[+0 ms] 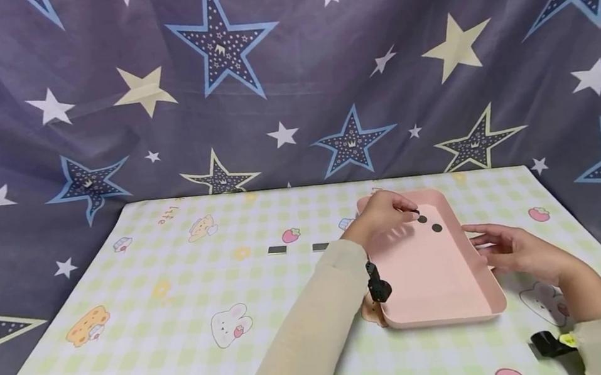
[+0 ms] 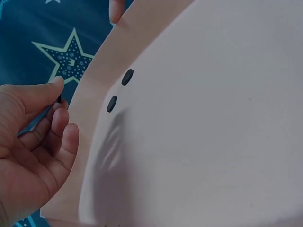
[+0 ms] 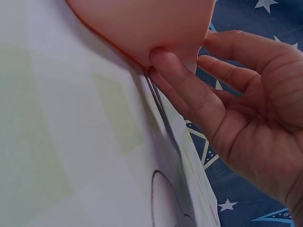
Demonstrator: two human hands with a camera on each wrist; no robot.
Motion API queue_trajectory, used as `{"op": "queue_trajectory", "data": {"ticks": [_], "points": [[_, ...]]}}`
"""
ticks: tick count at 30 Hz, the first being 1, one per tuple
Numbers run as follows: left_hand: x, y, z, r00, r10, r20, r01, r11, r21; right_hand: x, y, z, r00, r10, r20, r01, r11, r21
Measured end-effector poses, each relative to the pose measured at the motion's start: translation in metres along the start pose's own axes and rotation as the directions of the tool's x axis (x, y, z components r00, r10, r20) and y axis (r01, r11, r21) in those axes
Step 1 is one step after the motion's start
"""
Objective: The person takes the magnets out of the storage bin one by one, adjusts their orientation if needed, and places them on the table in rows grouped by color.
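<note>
A shallow pink tray (image 1: 427, 285) sits on the right half of the table. Over its far end my left hand (image 1: 386, 211) pinches a small black disc (image 2: 59, 98) between thumb and fingertips; most of the disc is hidden by the fingers. Two similar black discs, a nearer one (image 1: 437, 228) and a farther one (image 1: 422, 219), lie on the tray floor beside that hand. My right hand (image 1: 522, 250) rests its fingertips against the outside of the tray's right wall, as the right wrist view also shows, with the fingers extended and spread.
Two small dark rectangular pieces, one to the left (image 1: 277, 250) and one near the left forearm (image 1: 320, 247), lie on the checked tablecloth (image 1: 182, 330). Behind the table hangs a dark star-patterned curtain (image 1: 289, 100). The tray walls rise around its floor.
</note>
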State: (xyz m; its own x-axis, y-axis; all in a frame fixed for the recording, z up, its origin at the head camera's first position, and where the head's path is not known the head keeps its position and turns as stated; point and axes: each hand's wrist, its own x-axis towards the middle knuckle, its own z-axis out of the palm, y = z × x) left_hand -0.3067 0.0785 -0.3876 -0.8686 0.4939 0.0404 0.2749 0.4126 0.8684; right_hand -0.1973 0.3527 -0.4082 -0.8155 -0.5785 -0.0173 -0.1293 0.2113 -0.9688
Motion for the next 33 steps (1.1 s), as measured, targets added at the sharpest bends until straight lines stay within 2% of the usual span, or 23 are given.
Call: {"op": "queue_trajectory", "data": {"ticks": [7, 22, 33], "points": [[-0.003, 0.003, -0.003, 0.999, 0.033, 0.009, -0.033, 0.999, -0.033, 0.0, 0.0, 0.001, 1.0, -0.013, -0.005, 0.013, 1.0, 0.003], [-0.019, 0.002, -0.013, 0.997, 0.068, -0.027, -0.068, 0.998, 0.013, -0.001, 0.0, 0.001, 1.0, -0.03, -0.001, 0.03, 0.999, 0.022], [-0.034, -0.001, -0.02, 0.995, 0.086, -0.045, -0.086, 0.996, -0.01, -0.001, -0.002, 0.003, 1.0, -0.002, -0.016, 0.002, 1.0, 0.017]]}}
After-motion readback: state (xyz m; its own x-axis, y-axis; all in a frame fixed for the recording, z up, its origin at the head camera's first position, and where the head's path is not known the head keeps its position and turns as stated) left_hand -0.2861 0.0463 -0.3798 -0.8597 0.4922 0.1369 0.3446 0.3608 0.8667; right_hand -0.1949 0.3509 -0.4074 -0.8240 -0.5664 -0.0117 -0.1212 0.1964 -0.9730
